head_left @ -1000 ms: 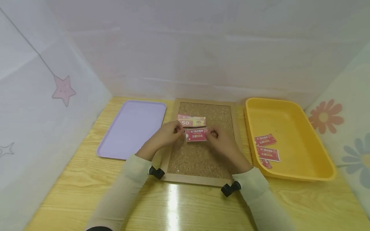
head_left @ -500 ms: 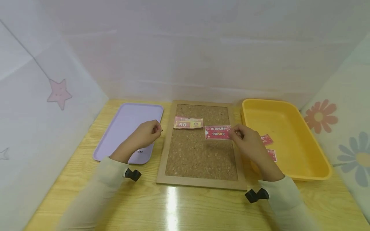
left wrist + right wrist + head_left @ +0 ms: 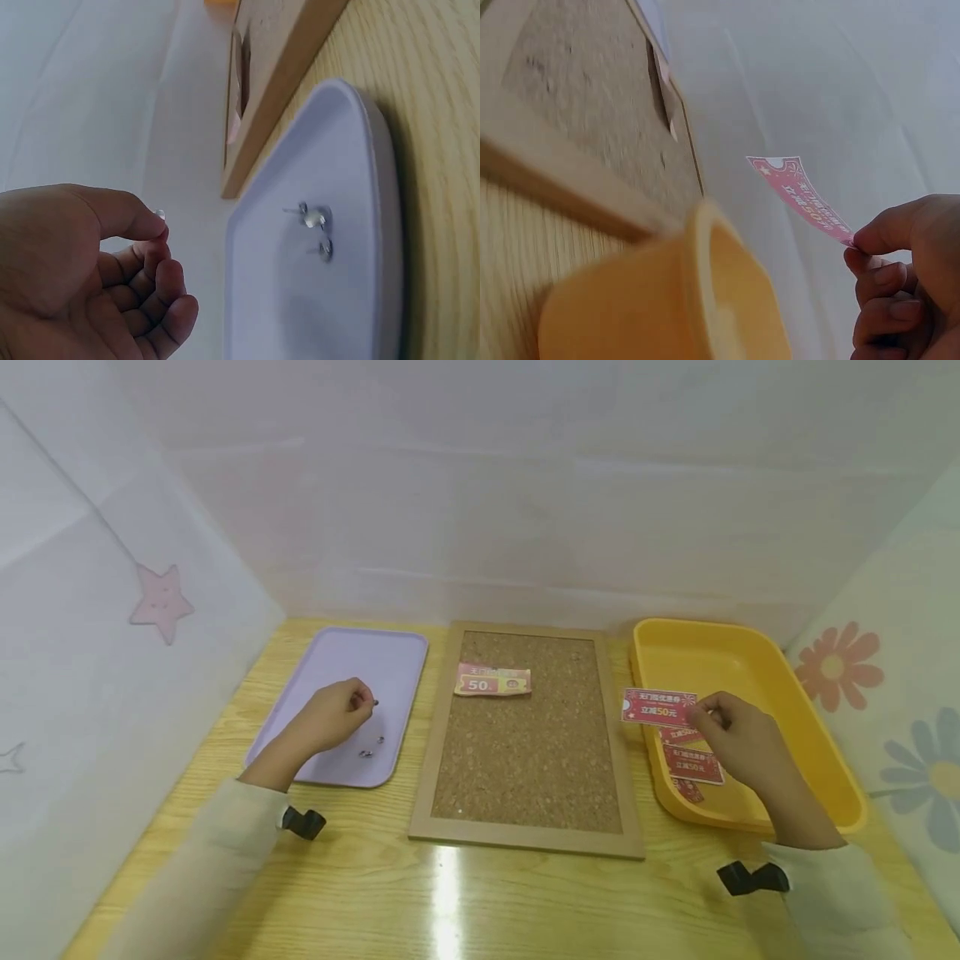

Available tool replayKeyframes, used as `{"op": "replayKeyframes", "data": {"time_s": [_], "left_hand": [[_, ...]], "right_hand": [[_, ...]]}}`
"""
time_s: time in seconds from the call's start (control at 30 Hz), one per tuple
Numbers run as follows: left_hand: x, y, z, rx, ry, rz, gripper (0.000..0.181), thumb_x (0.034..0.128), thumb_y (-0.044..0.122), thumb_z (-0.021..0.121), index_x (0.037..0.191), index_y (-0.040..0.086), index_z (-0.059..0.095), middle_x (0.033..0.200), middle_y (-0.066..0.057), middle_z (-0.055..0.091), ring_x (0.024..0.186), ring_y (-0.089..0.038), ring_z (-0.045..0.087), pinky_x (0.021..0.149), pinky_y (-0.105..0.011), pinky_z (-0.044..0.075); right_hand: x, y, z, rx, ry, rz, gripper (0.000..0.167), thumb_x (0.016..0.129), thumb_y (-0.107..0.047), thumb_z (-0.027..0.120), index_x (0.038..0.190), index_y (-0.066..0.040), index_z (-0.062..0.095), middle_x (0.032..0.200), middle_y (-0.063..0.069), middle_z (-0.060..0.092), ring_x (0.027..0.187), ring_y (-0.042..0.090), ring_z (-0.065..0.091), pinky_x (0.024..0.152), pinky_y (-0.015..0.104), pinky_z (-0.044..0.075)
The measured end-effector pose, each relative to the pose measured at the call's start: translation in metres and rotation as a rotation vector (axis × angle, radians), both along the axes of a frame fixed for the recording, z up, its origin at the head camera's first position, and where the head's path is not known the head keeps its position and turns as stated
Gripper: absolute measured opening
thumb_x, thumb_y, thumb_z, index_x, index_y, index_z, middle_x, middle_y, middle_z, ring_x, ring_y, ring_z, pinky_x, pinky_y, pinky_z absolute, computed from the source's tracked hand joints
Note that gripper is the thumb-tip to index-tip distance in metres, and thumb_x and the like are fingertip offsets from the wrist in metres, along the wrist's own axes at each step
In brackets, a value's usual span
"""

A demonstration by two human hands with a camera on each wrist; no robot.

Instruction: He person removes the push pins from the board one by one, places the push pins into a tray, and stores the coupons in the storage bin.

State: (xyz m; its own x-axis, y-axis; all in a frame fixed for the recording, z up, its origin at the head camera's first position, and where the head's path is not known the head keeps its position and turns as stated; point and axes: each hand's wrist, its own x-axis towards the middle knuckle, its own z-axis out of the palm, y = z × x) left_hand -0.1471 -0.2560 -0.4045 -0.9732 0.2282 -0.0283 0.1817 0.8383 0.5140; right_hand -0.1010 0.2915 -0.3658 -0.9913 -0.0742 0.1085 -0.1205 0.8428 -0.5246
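My left hand [image 3: 330, 717] pinches a small shiny thumbtack [image 3: 160, 215] between thumb and finger, above the lilac tray [image 3: 367, 652]. Several metal thumbtacks [image 3: 313, 219] lie in that tray near its front end. At the right, a red coupon [image 3: 654, 707] with white and yellow print is held at its right end by my right hand [image 3: 738, 745], over the near left side of the yellow bin [image 3: 787, 760]. Between the hands lies a wood-framed cork board [image 3: 532, 760]. A pink and yellow coupon [image 3: 493, 680] is on its upper left part; how it is fastened cannot be seen.
Several more red coupons [image 3: 693, 766] lie inside the bin along its left wall. The bin's raised rim [image 3: 750, 628] stands higher than the flat tray and board. White cloth [image 3: 480, 527] encloses the wooden table [image 3: 360, 877] at the back and sides.
Both hands have parted from the cork board. My right hand has carried the red coupon rightward over the bin, while the left has gone left over the tray with the thumbtack.
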Motion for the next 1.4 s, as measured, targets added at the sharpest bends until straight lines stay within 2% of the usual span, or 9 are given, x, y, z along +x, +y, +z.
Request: {"op": "replayKeyframes", "data": {"time_s": [0.23, 0.4, 0.5, 0.7, 0.9, 1.07, 1.4], "left_hand": [[0.000, -0.015, -0.009, -0.024, -0.042, 0.036, 0.015, 0.0964, 0.015, 0.054, 0.099, 0.002, 0.061, 0.087, -0.008, 0.063, 0.077, -0.022, 0.055, 0.068, -0.036, 0.046], [-0.002, -0.021, -0.019, -0.042, -0.085, 0.044, 0.014, 0.0954, 0.016, 0.055, 0.097, 0.002, 0.060, 0.085, -0.007, 0.062, 0.077, -0.021, 0.055, 0.068, -0.035, 0.046], [-0.002, -0.022, -0.022, -0.050, -0.102, 0.043, 0.013, 0.0949, 0.015, 0.056, 0.097, 0.002, 0.060, 0.085, -0.007, 0.062, 0.076, -0.021, 0.055, 0.068, -0.035, 0.047], [0.002, -0.020, -0.021, -0.070, -0.102, 0.034, 0.013, 0.0938, 0.014, 0.057, 0.095, 0.002, 0.061, 0.084, -0.008, 0.062, 0.076, -0.022, 0.056, 0.070, -0.037, 0.047], [0.007, -0.018, -0.018, -0.090, -0.132, 0.026, 0.012, 0.0947, 0.016, 0.059, 0.094, 0.004, 0.061, 0.085, -0.007, 0.062, 0.078, -0.022, 0.057, 0.072, -0.038, 0.048], [0.007, -0.018, -0.018, -0.098, -0.135, 0.021, 0.012, 0.0946, 0.016, 0.059, 0.093, 0.005, 0.061, 0.085, -0.007, 0.062, 0.079, -0.021, 0.057, 0.072, -0.038, 0.047], [0.009, -0.017, -0.021, -0.116, -0.147, 0.006, 0.012, 0.0940, 0.018, 0.061, 0.091, 0.006, 0.063, 0.085, -0.005, 0.063, 0.078, -0.020, 0.056, 0.072, -0.038, 0.047]], "right_hand": [[0.007, 0.045, -0.011, 0.080, 0.003, -0.032, 0.040, 0.103, -0.038, 0.045, 0.106, -0.001, 0.059, 0.074, 0.008, 0.054, 0.057, 0.019, 0.042, 0.049, 0.031, 0.034], [0.013, 0.053, -0.021, 0.133, -0.062, -0.048, 0.045, 0.103, -0.039, 0.042, 0.108, 0.004, 0.057, 0.069, 0.005, 0.049, 0.056, 0.020, 0.041, 0.047, 0.032, 0.033], [0.015, 0.054, -0.025, 0.142, -0.090, -0.038, 0.046, 0.104, -0.038, 0.041, 0.110, 0.005, 0.056, 0.069, 0.005, 0.049, 0.056, 0.020, 0.041, 0.048, 0.033, 0.033], [0.015, 0.054, -0.026, 0.145, -0.102, -0.017, 0.044, 0.104, -0.037, 0.040, 0.111, 0.003, 0.057, 0.070, 0.005, 0.051, 0.056, 0.020, 0.042, 0.049, 0.034, 0.034], [0.014, 0.055, -0.028, 0.148, -0.083, -0.020, 0.046, 0.104, -0.038, 0.041, 0.111, 0.004, 0.057, 0.071, 0.005, 0.051, 0.056, 0.020, 0.042, 0.048, 0.034, 0.034], [0.013, 0.059, -0.029, 0.160, -0.052, -0.025, 0.045, 0.104, -0.037, 0.043, 0.110, 0.005, 0.057, 0.072, 0.006, 0.053, 0.058, 0.020, 0.043, 0.050, 0.033, 0.034], [0.015, 0.064, -0.027, 0.164, -0.041, -0.017, 0.044, 0.104, -0.034, 0.043, 0.112, 0.007, 0.057, 0.076, 0.007, 0.058, 0.059, 0.019, 0.046, 0.052, 0.033, 0.037]]}}
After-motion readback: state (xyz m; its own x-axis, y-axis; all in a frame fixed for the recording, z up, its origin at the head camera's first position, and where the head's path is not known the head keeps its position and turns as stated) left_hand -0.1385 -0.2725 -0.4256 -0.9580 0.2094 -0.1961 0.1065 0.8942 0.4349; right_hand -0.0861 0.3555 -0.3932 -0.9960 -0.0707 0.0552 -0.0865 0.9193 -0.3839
